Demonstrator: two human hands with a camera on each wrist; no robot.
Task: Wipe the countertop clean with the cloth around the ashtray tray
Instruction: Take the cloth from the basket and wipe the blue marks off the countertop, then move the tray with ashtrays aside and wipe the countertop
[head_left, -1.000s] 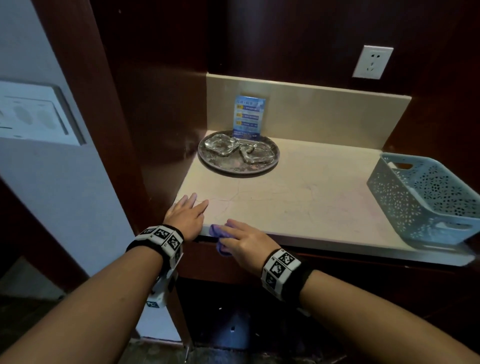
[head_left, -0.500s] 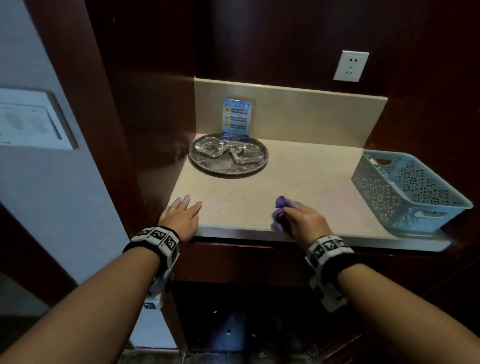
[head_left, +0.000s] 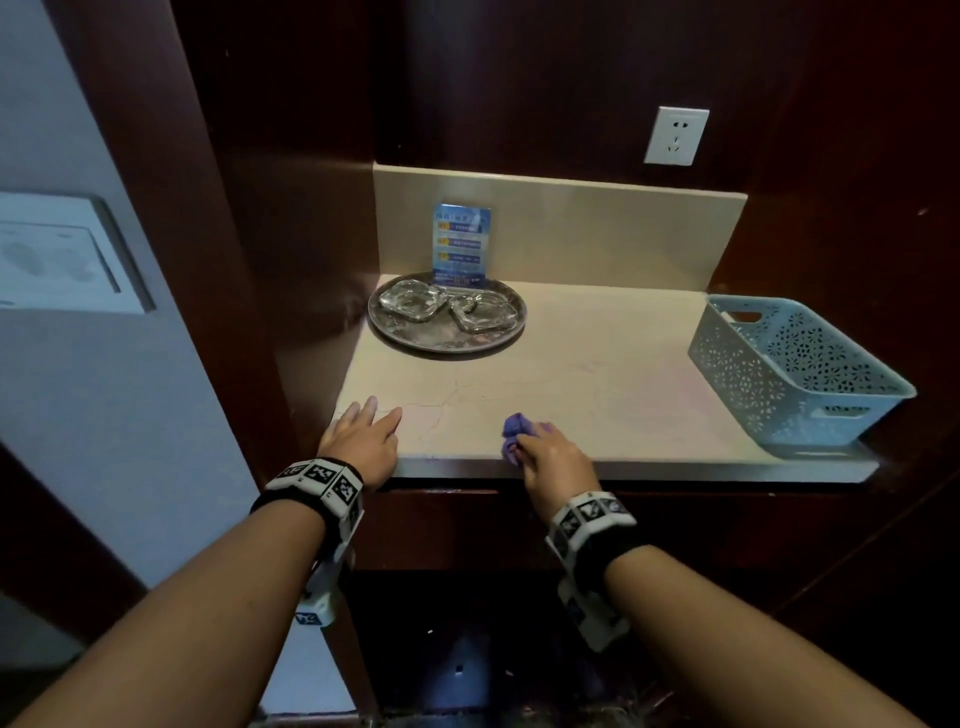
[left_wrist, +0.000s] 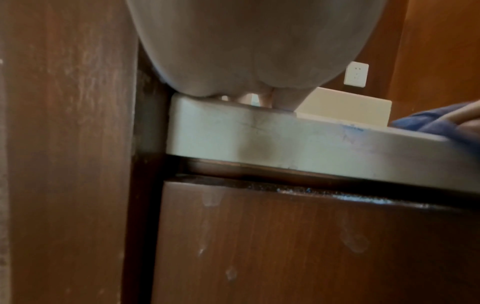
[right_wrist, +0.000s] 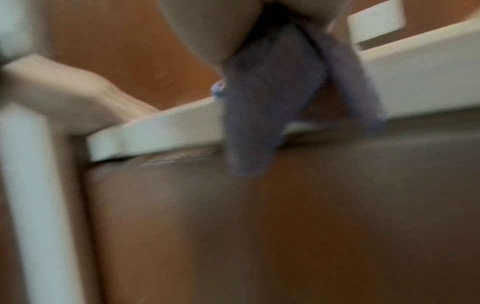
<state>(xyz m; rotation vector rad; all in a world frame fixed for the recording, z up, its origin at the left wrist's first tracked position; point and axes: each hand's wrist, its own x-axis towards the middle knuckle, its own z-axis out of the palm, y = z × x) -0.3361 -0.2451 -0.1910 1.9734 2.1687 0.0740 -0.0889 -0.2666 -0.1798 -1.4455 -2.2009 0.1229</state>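
Gripping purple cloth (head_left: 515, 432) in right hand (head_left: 558, 457) at countertop (head_left: 597, 384) front edge, left hand (head_left: 363, 441) flat, we figured wide sweep could've knocked ashtray tray (head_left: 447, 343) at back-left corner.

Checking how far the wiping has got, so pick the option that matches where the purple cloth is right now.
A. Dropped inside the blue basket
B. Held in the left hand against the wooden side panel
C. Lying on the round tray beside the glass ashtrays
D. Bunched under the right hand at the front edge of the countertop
D: the right hand grips the purple cloth at the front edge of the countertop, with part of it hanging over that edge in the right wrist view.
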